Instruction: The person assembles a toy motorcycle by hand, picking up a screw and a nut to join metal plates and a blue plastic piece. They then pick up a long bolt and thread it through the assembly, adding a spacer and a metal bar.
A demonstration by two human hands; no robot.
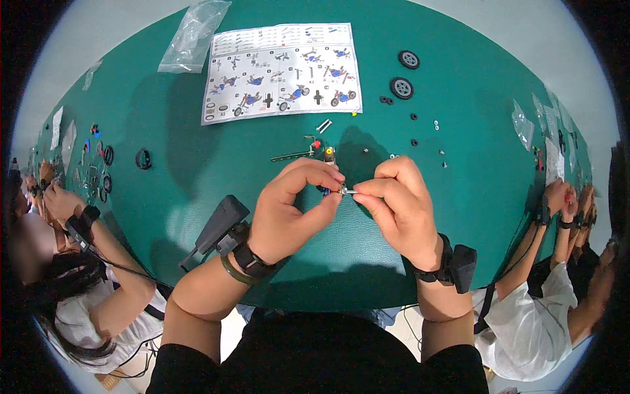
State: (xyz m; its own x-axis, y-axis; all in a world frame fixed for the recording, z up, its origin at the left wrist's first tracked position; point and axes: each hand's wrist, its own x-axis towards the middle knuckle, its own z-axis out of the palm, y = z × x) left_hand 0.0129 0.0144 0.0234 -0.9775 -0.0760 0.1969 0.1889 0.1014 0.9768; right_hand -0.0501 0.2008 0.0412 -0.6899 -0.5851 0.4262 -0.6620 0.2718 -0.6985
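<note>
My left hand is closed in a pinch on a small toy-model part with dark blue on it, mostly hidden by the fingertips. Thumb and fingers of my right hand are pinched on the end of a thin silver bolt. The bolt's other end meets the part at my left fingertips; whether it passes through cannot be made out. Just beyond my left fingers lie a partly hidden piece with a yellow centre, a red piece and a long flat strip.
An instruction sheet lies at the back, beside a clear plastic bag. Two loose bolts rest below it. Wheels and small black rings are on the right, a black tyre on the left. Co-workers sit on both sides.
</note>
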